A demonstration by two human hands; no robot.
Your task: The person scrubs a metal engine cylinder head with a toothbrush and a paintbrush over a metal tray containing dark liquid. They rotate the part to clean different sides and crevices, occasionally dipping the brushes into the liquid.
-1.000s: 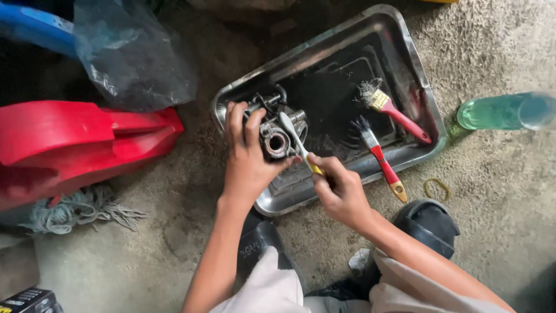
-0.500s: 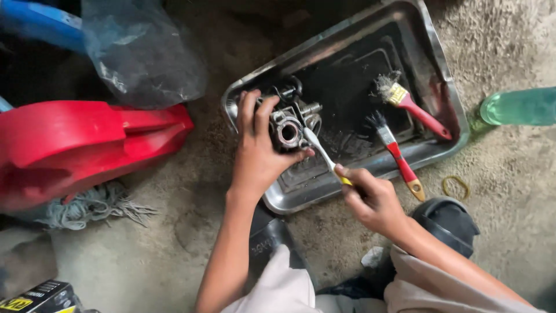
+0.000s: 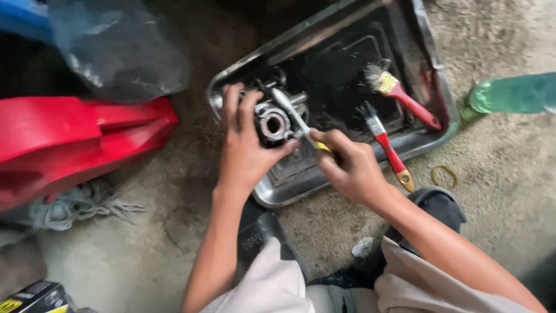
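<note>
My left hand grips a small grey metal engine part with a round opening, held over the near left corner of a steel tray. My right hand is closed on a yellow-handled tool whose metal shaft lies across the part. Two red-handled paintbrushes lie in the tray to the right: a wider one and a narrower one with its handle over the tray's rim.
A red plastic panel lies at left, with a dark plastic bag above it. A green bottle lies at right on the concrete floor. A rubber band sits near the tray. Frayed rope lies at lower left.
The view has drawn closer to the tray. My right hand has moved up the tool toward the part. My left hand keeps hold of the part.
</note>
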